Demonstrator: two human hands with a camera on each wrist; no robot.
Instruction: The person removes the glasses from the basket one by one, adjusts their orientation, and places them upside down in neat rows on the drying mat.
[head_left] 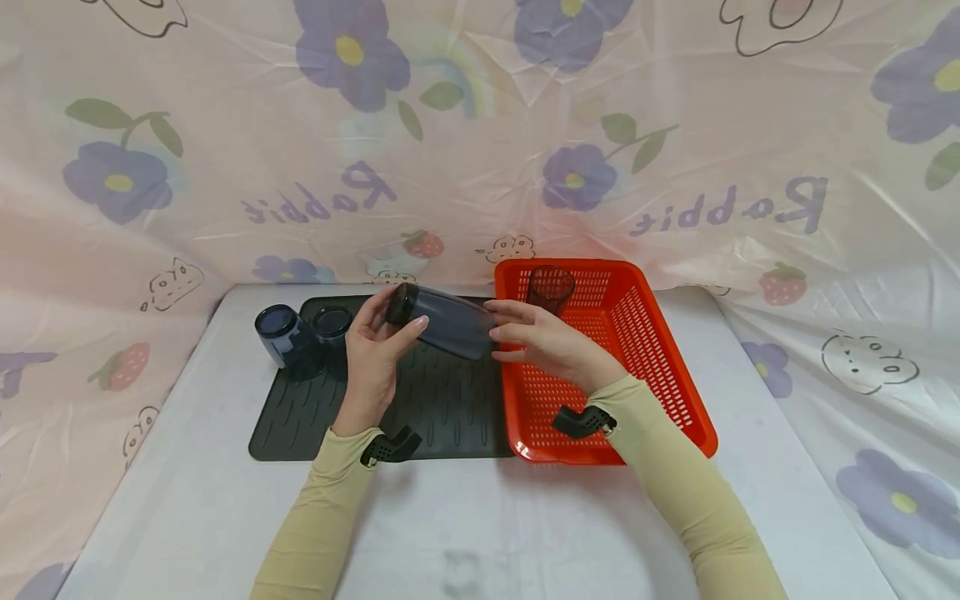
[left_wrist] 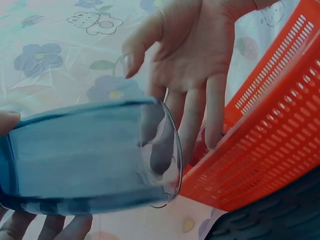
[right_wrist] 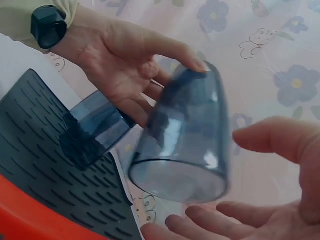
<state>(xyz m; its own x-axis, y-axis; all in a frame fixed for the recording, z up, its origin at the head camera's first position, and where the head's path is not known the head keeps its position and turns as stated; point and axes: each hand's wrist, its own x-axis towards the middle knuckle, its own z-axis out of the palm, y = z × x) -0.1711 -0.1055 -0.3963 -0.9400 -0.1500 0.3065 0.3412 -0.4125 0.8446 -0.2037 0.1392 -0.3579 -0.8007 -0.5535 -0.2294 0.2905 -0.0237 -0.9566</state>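
Observation:
A blue-tinted clear glass [head_left: 452, 322] is held on its side above the dark mat [head_left: 450, 408]. My left hand [head_left: 377, 354] grips its base end, thumb on the near side. My right hand [head_left: 551, 342] is at the glass's open rim with its fingers extended; in the left wrist view the fingers of the right hand [left_wrist: 192, 75] show partly through the glass [left_wrist: 90, 155]. In the right wrist view the glass [right_wrist: 185, 130] has its mouth toward the right hand [right_wrist: 270, 200], whose thumb stands apart from it.
Two similar dark glasses [head_left: 281, 333] [head_left: 332, 323] stand upside down at the mat's left end. A red perforated basket [head_left: 675, 367] sits at the right, with another glass [head_left: 551, 287] at its back left. A patterned curtain [head_left: 465, 167] hangs behind the table [head_left: 450, 533].

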